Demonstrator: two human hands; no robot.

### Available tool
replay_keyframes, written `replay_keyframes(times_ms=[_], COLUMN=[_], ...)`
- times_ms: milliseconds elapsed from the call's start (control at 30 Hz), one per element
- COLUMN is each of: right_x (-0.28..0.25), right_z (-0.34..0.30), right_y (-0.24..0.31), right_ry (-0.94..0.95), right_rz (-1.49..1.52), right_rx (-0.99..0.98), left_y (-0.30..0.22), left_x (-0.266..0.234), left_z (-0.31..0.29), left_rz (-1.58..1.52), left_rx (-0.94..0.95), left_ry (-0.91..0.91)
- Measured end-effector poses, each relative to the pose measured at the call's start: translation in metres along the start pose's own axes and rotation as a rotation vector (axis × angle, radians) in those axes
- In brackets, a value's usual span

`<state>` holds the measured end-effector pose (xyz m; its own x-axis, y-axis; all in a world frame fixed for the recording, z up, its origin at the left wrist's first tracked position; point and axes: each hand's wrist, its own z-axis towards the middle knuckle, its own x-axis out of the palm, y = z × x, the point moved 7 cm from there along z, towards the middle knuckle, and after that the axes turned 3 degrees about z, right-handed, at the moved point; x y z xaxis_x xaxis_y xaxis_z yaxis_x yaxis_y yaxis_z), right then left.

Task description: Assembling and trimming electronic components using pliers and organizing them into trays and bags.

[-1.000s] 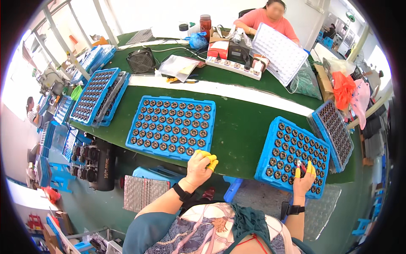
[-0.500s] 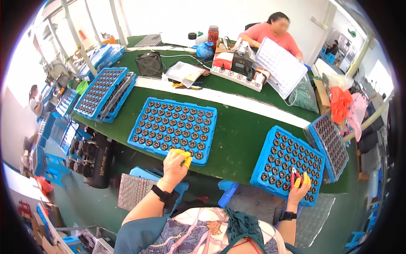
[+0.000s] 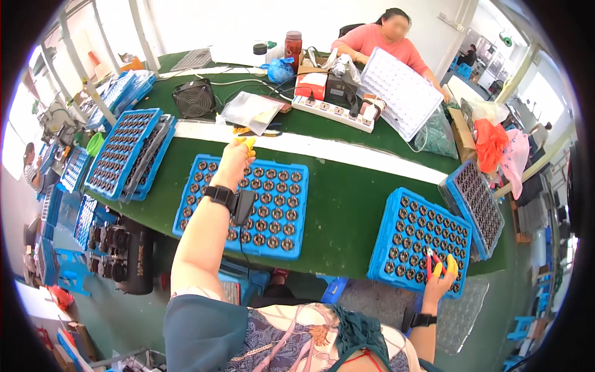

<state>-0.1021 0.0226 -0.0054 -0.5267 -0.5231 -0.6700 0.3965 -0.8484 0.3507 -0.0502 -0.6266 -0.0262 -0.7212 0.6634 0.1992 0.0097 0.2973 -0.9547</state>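
My left hand (image 3: 234, 162), with yellow finger covers, reaches over the far edge of the middle blue tray (image 3: 300, 214). Its fingers are bunched together, and whatever they hold is hidden. Rows of round dark parts with metallic rings fill this tray; my forearm covers some of them. Just beyond the fingertips lies a yellow-and-black hand tool (image 3: 268, 133). My right hand (image 3: 441, 282), also with yellow finger covers, grips red-handled pliers (image 3: 429, 263) above the right blue tray (image 3: 382, 239), which holds similar round parts.
More filled trays lean at the right (image 3: 476, 204) and left (image 3: 124, 149). A black fan (image 3: 194, 98), plastic bag (image 3: 251, 111) and white power strip (image 3: 331, 113) stand farther back. Across the table a person in pink (image 3: 387, 46) holds a white tray (image 3: 401, 93).
My left hand has moved from the middle tray's near edge to its far edge, stretching the arm across it. My right hand keeps the pliers over the right tray. The view has shifted slightly.
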Motion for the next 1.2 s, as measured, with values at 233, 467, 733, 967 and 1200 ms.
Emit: replay_keyframes(times_ms=[233, 467, 733, 967, 1200], right_x=[0.045, 0.174, 0.227, 0.230, 0.229], right_z=[0.033, 0.006, 0.008, 0.007, 0.009], right_y=[0.178, 0.234, 0.235, 0.224, 0.217], right_ry=[0.227, 0.659, 0.621, 0.563, 0.572], right_rz=[0.257, 0.331, 0.160, 0.150, 0.197], right_rx=[-0.168, -0.094, -0.146, -0.112, -0.063], left_y=[0.059, 0.068, 0.012, 0.037, 0.082], left_x=[-0.005, 0.012, 0.030, 0.132, 0.125], left_z=[0.137, 0.168, 0.132, 0.127, 0.125], left_rz=[-0.410, -0.627, -0.420, -0.262, 0.491], left_rx=[-0.170, -0.202, 0.182, -0.051, -0.324], left_ry=[-0.041, -0.014, -0.040, 0.378, 0.586])
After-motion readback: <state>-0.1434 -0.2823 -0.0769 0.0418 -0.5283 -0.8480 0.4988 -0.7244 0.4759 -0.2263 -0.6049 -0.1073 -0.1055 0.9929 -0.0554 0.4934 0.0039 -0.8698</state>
